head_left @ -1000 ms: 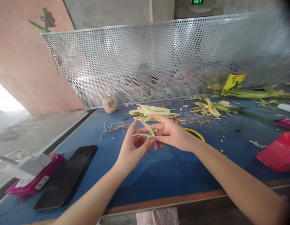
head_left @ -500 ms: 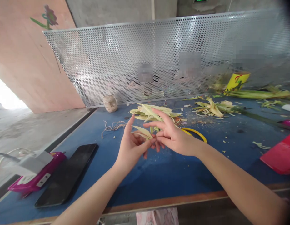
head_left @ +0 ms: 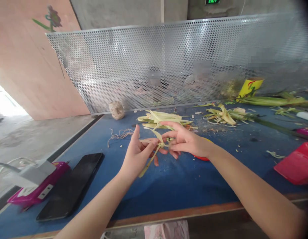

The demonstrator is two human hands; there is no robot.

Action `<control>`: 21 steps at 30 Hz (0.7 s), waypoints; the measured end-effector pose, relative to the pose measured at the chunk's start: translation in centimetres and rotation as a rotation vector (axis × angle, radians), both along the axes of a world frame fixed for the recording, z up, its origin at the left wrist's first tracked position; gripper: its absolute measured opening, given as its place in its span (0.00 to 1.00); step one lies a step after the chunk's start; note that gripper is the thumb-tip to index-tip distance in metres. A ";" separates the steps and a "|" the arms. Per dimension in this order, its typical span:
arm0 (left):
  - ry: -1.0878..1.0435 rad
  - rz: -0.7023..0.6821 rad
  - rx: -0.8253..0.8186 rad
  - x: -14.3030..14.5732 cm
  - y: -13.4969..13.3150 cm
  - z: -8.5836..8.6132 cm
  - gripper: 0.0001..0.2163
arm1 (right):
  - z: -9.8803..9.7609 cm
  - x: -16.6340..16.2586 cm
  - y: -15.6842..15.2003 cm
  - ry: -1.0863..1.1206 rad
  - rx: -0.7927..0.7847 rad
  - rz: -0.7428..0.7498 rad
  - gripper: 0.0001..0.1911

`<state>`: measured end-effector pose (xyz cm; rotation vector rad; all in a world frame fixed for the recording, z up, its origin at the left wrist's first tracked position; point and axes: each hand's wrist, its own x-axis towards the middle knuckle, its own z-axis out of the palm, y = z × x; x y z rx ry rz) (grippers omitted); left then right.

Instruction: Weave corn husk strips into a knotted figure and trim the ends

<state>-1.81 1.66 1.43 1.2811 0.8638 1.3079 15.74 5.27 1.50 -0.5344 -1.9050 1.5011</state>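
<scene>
Head view. The left hand (head_left: 137,153), at the center of the frame, pinches a knotted pale husk strip (head_left: 161,145) between thumb and fingertips. The strip is held above the blue tabletop (head_left: 184,186); one end points up, another hangs toward the lower left. The right hand (head_left: 185,141) is positioned just right of the knot, fingers bent and slightly apart; whether its fingertips grip a strip end cannot be told.

Beyond the hands, at center, lies a husk pile (head_left: 166,117). Left of center: loose string (head_left: 121,135). Lower left: black phone (head_left: 70,186), beside a purple power strip (head_left: 53,181). Right edge: red box (head_left: 294,162). Upper right: yellow container (head_left: 250,88). A perforated metal screen (head_left: 106,63) spans the rear of the tabletop.
</scene>
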 end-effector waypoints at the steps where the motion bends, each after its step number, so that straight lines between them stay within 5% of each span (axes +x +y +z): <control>1: 0.007 -0.009 -0.001 0.0 0.0 0.0 0.46 | -0.2 -0.3 0.1 0.005 -0.022 -0.009 0.32; 10: 0.186 0.079 0.015 0.3 -0.4 -0.1 0.46 | -0.8 -1.7 0.2 -0.118 0.022 -0.184 0.12; 15: 0.276 0.220 0.068 0.4 -0.7 0.1 0.43 | -0.8 -1.6 0.1 -0.198 0.009 -0.205 0.12; 21: 0.151 0.158 -0.055 -0.1 0.0 0.1 0.44 | -0.7 -1.7 0.2 -0.197 0.116 -0.241 0.11</control>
